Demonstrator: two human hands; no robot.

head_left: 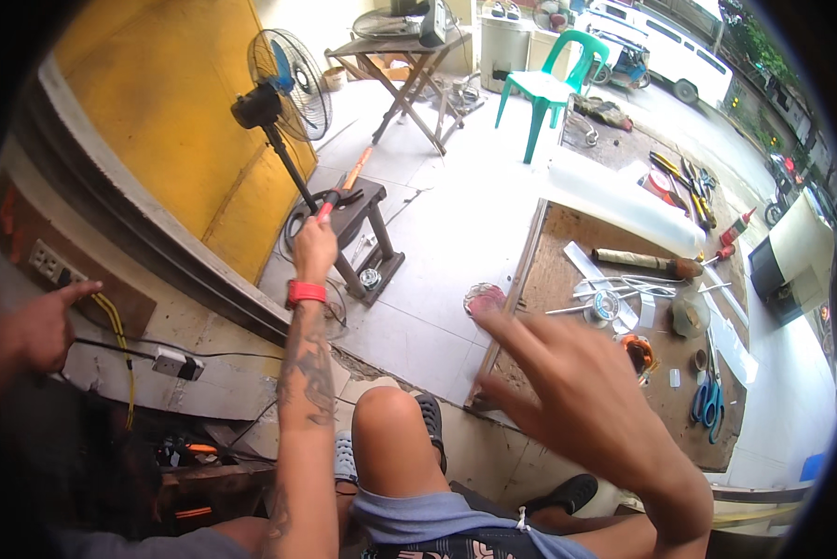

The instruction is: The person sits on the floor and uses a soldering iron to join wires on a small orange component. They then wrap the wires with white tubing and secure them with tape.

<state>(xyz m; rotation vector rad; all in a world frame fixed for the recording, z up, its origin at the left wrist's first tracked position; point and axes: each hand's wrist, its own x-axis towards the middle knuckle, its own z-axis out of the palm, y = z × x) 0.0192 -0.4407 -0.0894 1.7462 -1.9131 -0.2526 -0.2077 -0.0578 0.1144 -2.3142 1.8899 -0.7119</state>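
Observation:
My left hand (316,244), with a red band at the wrist, reaches forward to a small dark stool (374,193). Its fingers are wrapped round a red-handled tool (326,206) with a dark end; the exact kind cannot be made out. My right hand (577,387) hovers over the near left part of a wooden work board (554,244), its fingers stretched out, apparently empty and slightly blurred. Just beyond its fingertips a small round reddish container (484,300) stands on the tiles. On the board lie a solder spool (605,306), white strips, a brown-handled tool (650,262) and blue scissors (707,407).
Another person's hand (36,340) points at a wall outlet (46,258) with yellow cables. A standing fan (293,84) rises behind the stool. Farther off are a folding table (400,47) and a green chair (544,88). Several pliers (684,186) lie beyond the board.

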